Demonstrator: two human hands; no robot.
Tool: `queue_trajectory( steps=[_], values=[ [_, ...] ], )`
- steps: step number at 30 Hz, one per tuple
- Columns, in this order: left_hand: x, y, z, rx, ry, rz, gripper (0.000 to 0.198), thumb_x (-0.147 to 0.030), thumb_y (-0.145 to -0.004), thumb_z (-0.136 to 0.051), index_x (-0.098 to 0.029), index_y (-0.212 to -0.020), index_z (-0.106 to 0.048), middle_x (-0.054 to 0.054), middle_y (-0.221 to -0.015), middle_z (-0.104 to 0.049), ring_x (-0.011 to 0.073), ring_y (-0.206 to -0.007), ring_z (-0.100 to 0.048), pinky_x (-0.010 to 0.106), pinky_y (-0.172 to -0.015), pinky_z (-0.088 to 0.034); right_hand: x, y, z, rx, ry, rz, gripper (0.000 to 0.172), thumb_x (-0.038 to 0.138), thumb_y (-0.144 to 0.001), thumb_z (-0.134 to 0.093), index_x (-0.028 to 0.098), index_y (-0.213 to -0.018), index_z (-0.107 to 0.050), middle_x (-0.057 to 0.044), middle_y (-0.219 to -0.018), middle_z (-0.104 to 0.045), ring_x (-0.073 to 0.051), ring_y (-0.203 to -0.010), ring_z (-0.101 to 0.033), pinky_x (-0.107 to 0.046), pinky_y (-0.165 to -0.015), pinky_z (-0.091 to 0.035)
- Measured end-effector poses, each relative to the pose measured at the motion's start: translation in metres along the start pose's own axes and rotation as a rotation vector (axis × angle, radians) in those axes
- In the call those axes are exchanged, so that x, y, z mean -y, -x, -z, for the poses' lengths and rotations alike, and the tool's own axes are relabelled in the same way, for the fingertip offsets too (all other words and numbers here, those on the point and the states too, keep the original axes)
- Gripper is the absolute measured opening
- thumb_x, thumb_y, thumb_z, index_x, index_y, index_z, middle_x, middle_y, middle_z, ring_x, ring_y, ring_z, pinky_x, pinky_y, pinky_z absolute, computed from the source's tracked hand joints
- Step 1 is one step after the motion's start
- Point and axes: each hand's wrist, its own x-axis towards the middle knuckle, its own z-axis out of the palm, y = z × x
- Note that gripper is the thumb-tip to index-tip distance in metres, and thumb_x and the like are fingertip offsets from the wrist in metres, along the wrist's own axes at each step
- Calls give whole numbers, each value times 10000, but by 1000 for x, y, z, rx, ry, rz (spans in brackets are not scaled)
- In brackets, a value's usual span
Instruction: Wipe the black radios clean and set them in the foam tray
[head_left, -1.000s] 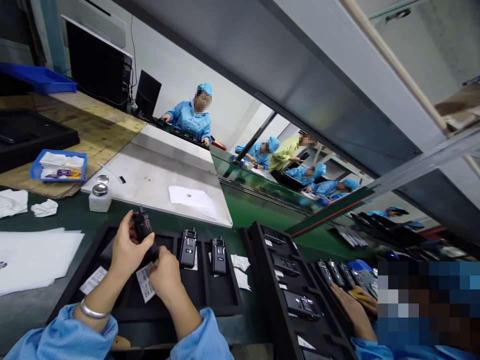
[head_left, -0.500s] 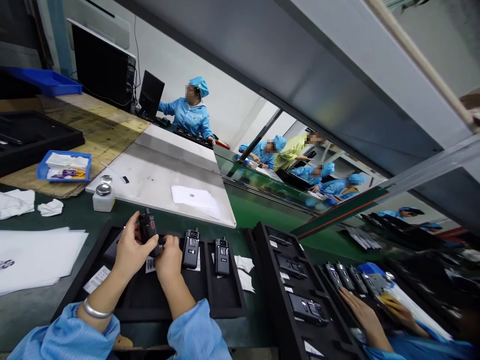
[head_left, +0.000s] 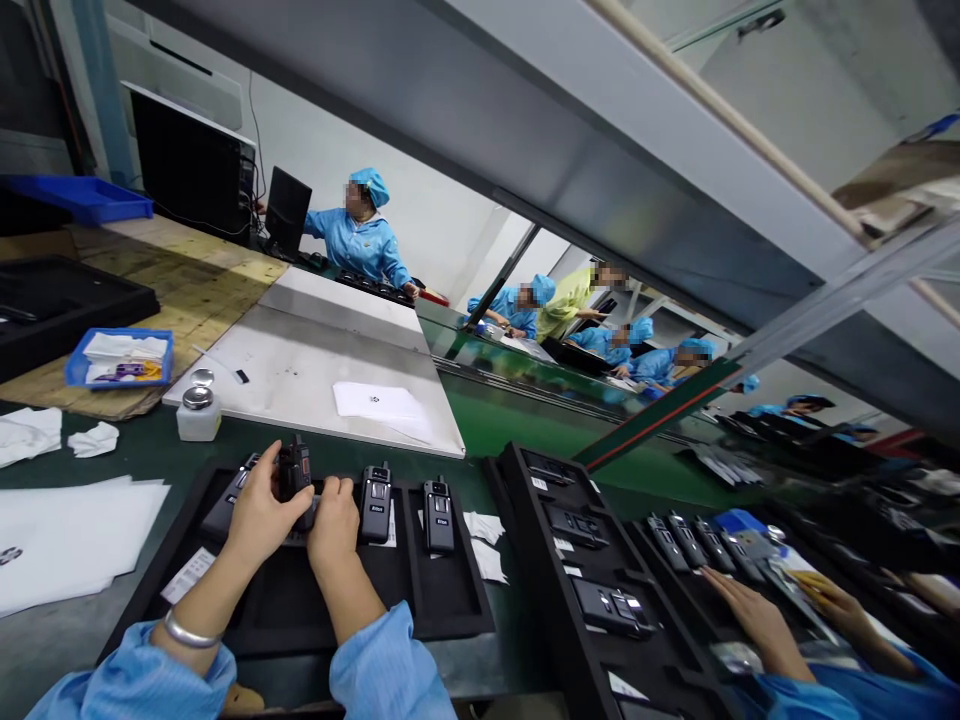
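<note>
Above a black foam tray [head_left: 300, 610], my left hand [head_left: 259, 505] grips a black handheld radio [head_left: 294, 470] upright, thumb across its side. My right hand [head_left: 334, 525] is closed beside the radio's lower end, its fingers curled; whatever they hold is hidden. Another radio [head_left: 221, 510] lies in the tray left of my left hand, partly covered by it. Two more, a radio [head_left: 376, 508] and a radio [head_left: 437, 518], rest in slots to the right of my right hand. A printed white label [head_left: 187, 575] lies at the tray's left side.
White paper sheets [head_left: 67, 530] lie at left, near a pump bottle [head_left: 199, 415] and a blue bin [head_left: 120, 360]. Crumpled tissue [head_left: 487, 545] sits right of my tray. Another foam tray [head_left: 592, 570] holds radios. A co-worker's hands [head_left: 757, 620] work at far right.
The camera view has shifted slightly. The held radio sits a little lower over the tray, both hands still together at it. The co-worker's hands at right have moved.
</note>
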Motion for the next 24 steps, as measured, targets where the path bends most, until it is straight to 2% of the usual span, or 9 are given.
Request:
queue_trajectory(
  steps=[5, 9, 12, 15, 17, 20, 24],
  values=[
    [-4, 2, -8, 68, -177, -48, 813, -419, -780, -634, -153, -1490, -341, 153, -1254, -605, 299, -1098, -633, 405, -899, -530, -17, 21, 16, -143, -120, 69, 275, 19, -848, -464, 179, -1045, -568, -100, -1052, -584, -234, -1021, -600, -373, -899, -498],
    [-18, 9, -23, 111, -366, -68, 822, -386, -811, -614, -134, -1526, -299, 185, -1181, -595, 362, -1061, -618, 457, -816, -521, -35, 54, 22, -240, -320, 174, 250, 60, -855, -431, 205, -1007, -566, -81, -1002, -589, -231, -982, -578, -376, -870, -491],
    [-25, 16, -24, 151, -449, -102, 757, -367, -858, -580, -145, -1529, -308, 157, -1115, -605, 329, -1024, -614, 406, -768, -514, -41, 68, 23, -228, -372, 202, 217, 106, -881, -436, 215, -1006, -575, -83, -1003, -594, -239, -980, -576, -377, -860, -483],
    [-24, 20, -5, 140, -499, -116, 614, -386, -934, -494, -174, -1497, -373, 155, -1213, -582, 297, -1090, -581, 379, -814, -500, -42, 68, 24, -208, -382, 160, 217, 113, -901, -413, 213, -996, -581, -96, -1003, -600, -242, -981, -580, -375, -873, -474],
    [-19, 20, 15, 105, -541, -99, 584, -385, -953, -464, -164, -1488, -387, 175, -1270, -557, 315, -1166, -528, 405, -888, -476, -42, 67, 25, -190, -380, 153, 222, 116, -909, -406, 216, -996, -585, -102, -1005, -602, -246, -989, -583, -373, -881, -469],
    [-7, 14, 40, 85, -608, -43, 662, -374, -893, -562, -132, -1485, -392, 209, -1196, -579, 368, -1155, -513, 475, -923, -448, -41, 65, 23, -177, -372, 175, 201, 144, -926, -412, 214, -990, -589, -106, -1002, -608, -252, -986, -583, -377, -876, -468],
    [6, 2, 49, 114, -593, 19, 760, -342, -769, -697, -138, -1457, -448, 204, -1085, -617, 386, -1062, -591, 478, -872, -468, -39, 65, 21, -149, -351, 204, 190, 175, -943, -420, 205, -1000, -598, -109, -1015, -606, -254, -1005, -575, -392, -902, -462]
  ],
)
